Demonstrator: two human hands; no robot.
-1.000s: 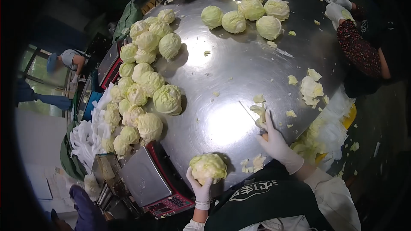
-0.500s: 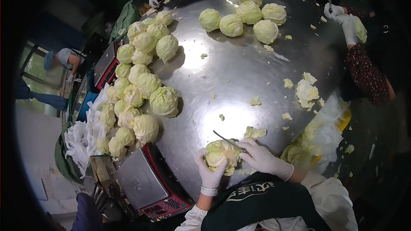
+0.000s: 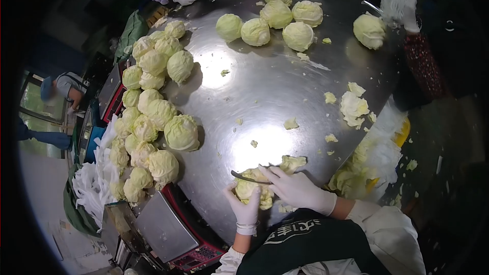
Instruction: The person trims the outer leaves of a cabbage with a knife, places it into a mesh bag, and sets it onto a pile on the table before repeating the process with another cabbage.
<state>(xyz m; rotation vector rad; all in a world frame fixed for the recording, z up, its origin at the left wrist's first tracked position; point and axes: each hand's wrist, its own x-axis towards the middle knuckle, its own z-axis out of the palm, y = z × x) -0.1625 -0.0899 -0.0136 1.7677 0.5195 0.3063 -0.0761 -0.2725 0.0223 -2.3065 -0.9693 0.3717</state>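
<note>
A cabbage head [image 3: 264, 201] with loosened outer leaves rests on the metal table near its front edge. My left hand [image 3: 243, 208], in a white glove, grips it from the left side, with thumb and fingers curved around it. In my right hand [image 3: 300, 188], also gloved, is a knife [image 3: 243, 177] with a dark curved blade. Its blade lies across the top of the cabbage, pointing left. The knife's handle is hidden under my right fingers. Just beyond my right hand is a loose cabbage leaf [image 3: 293, 163].
Many cabbages [image 3: 162, 114] are piled along the left of the metal table [image 3: 244, 102], beside a red-edged scale [image 3: 165, 226]. More cabbages [image 3: 276, 14] sit at the far side. Leaf scraps [image 3: 352, 108] and a leaf-filled plastic bag [image 3: 377, 155] lie right. Co-workers' gloved hands [image 3: 400, 5] are across the table.
The view has shifted slightly. My right hand and knife have moved left over the cabbage, and the blade lies flatter. At far right, a co-worker's cabbage now sits on the table.
</note>
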